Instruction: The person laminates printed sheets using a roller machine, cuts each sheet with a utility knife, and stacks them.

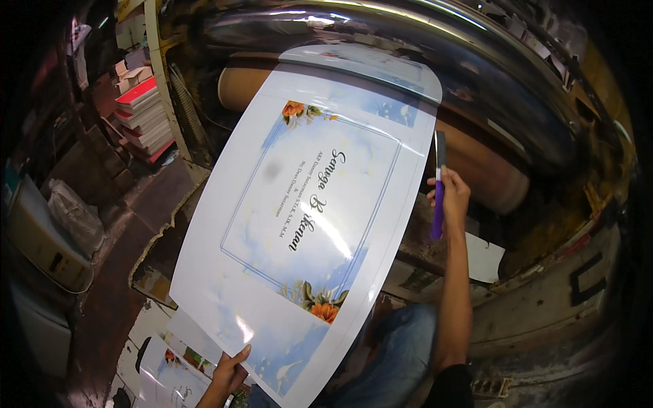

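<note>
A large glossy printed sheet with blue washes, orange flowers and dark lettering stretches down from a machine's roller toward me. My left hand is closed on its near lower edge, thumb on top. Beside the sheet's right edge, my right hand grips a knife with a purple handle. The grey blade points up toward the roller, close to the sheet's edge. Whether blade and sheet touch, I cannot tell.
Across the far side runs a large shiny metal roller, with a brown roll beneath it. More printed sheets lie at the lower left. Red-topped stacks of paper stand at the far left. A plastic bag sits below them.
</note>
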Motion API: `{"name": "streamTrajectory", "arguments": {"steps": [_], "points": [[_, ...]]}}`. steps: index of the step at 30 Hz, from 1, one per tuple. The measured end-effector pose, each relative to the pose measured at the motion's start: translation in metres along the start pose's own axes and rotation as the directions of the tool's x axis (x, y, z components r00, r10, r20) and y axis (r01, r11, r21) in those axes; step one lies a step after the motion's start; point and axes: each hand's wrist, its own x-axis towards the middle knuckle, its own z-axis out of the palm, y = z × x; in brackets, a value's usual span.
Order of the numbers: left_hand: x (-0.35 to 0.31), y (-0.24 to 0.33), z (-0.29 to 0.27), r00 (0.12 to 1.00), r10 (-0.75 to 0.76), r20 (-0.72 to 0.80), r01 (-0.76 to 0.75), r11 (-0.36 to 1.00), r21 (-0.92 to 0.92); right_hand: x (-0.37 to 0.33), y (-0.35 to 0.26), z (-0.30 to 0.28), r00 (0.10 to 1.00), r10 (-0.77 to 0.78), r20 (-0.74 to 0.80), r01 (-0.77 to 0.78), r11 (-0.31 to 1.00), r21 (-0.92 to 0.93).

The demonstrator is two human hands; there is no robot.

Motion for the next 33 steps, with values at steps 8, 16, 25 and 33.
{"name": "streamTrajectory", "arguments": {"steps": [8, 16, 25, 33], "points": [[-0.005, 0.009, -0.09, 0.996, -0.075, -0.057, 0.077, 0.997, 0.024, -0.006, 0.017, 0.047, 0.978, 0.008, 0.209, 0.033, 0.981, -0.19], [-0.018, 0.02, -0.177, 0.99, -0.129, 0.05, 0.129, 0.992, 0.005, -0.1, 0.054, 0.096, 0.851, -0.508, 0.131, 0.476, 0.643, -0.599], [-0.057, -0.027, -0.049, 0.992, -0.122, -0.039, 0.124, 0.991, 0.053, 0.035, -0.016, -0.022, 0.529, -0.464, 0.711, 0.843, 0.185, -0.506], [-0.058, 0.014, -0.208, 0.987, 0.073, -0.145, -0.053, 0.99, 0.134, -0.016, -0.002, 0.036, 0.688, -0.344, 0.639, 0.67, 0.639, -0.377]]}}
